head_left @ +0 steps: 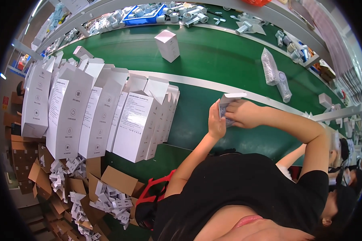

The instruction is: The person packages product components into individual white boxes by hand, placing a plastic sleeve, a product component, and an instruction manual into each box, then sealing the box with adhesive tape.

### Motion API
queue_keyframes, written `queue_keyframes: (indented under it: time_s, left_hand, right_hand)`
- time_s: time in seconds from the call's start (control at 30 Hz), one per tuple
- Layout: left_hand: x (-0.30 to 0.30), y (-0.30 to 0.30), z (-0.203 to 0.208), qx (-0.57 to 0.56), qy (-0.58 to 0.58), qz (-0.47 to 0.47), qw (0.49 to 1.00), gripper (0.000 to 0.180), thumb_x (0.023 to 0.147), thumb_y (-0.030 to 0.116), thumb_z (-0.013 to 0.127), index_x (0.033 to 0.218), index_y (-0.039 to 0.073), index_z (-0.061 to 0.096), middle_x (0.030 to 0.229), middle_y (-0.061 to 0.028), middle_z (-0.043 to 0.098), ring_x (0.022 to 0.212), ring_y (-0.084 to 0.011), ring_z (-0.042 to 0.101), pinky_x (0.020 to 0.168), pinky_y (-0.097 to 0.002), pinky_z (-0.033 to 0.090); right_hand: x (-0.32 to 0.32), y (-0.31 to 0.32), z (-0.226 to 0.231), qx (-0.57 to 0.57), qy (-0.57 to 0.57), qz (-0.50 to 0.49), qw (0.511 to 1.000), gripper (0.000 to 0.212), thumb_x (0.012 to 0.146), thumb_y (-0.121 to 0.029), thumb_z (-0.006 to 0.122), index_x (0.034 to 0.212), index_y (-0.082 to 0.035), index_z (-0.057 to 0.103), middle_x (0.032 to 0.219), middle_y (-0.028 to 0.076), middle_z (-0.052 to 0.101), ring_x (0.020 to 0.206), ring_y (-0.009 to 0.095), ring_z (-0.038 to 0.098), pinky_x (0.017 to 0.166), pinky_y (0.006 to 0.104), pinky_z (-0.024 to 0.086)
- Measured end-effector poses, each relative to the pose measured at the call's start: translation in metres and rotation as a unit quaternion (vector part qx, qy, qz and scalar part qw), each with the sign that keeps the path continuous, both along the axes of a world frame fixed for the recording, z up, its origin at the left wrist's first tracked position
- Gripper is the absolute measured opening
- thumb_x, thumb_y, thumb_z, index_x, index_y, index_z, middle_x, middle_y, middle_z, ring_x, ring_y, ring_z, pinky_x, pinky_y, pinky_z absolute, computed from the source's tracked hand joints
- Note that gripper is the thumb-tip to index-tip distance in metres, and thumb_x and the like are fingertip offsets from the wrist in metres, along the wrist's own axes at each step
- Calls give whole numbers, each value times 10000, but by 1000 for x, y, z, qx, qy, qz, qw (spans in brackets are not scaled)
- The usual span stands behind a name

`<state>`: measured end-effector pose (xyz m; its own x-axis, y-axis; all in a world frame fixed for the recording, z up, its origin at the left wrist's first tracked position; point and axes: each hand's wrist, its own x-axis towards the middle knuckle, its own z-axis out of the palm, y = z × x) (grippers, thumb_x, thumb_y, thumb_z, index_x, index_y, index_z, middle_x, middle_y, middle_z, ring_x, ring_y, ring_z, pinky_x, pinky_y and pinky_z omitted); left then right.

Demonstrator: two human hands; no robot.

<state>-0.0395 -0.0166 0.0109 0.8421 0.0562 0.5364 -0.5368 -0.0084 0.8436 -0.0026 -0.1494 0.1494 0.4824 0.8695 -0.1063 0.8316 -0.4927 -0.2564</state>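
Note:
My left hand (217,123) is closed around the side of a small white carton (232,96), held up in front of my chest over the green work table. Its pale top edge or flap shows above my fingers. My right hand (242,113) reaches across from the right, its fingers curled in against the carton. Between the two hands shows a greyish, shiny patch, perhaps bubble wrap; the right fingers hide most of it. Ahead on the green belt, a bubble-wrapped part (270,67) lies beside another wrapped part (284,86).
Tall white cartons (134,124) with raised flaps stand in rows at my left. A single white carton (167,46) is on the belt. Brown boxes (118,179) of small white cartons sit below left. A blue tray (144,15) and loose grey parts line the far shelf. People sit at right.

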Motion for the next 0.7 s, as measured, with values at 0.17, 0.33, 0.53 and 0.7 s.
queue_keyframes:
  time_s: [0.17, 0.33, 0.53, 0.7]
  left_hand:
    - [-12, 10, 10, 139, -35, 54, 988, 519, 811, 209, 490, 1249, -41, 366, 1222, -214, 431, 1077, -359, 443, 924, -395, 355]
    - [-18, 11, 14, 192, -75, 62, 977, 497, 753, 131, 550, 1204, -27, 413, 1203, -195, 449, 1071, -350, 456, 901, -389, 385]
    - [-14, 9, 27, 252, -102, 33, 962, 458, 720, 103, 579, 1144, -24, 462, 1172, -181, 465, 1074, -346, 456, 897, -389, 395]
    - [-19, 6, 34, 276, -83, 12, 958, 436, 722, 126, 586, 1123, -14, 489, 1176, -185, 449, 1091, -350, 435, 897, -389, 393]
  right_hand:
    - [-3, -5, -14, 12, -36, 13, 999, 175, 709, -219, 603, 775, -66, 549, 850, 85, 536, 796, 293, 511, 699, 371, 433]
    - [-14, -3, -14, 5, -139, -68, 988, 211, 697, -217, 612, 813, -57, 537, 904, 113, 512, 843, 286, 487, 730, 371, 421]
    - [-39, -8, -11, 159, -120, -309, 930, 298, 665, -118, 586, 949, -39, 543, 1029, 144, 507, 942, 293, 483, 797, 395, 402]
    - [-80, -15, -35, 293, -115, -292, 903, 464, 636, -58, 578, 1092, -19, 504, 1107, 157, 496, 993, 298, 481, 829, 387, 395]
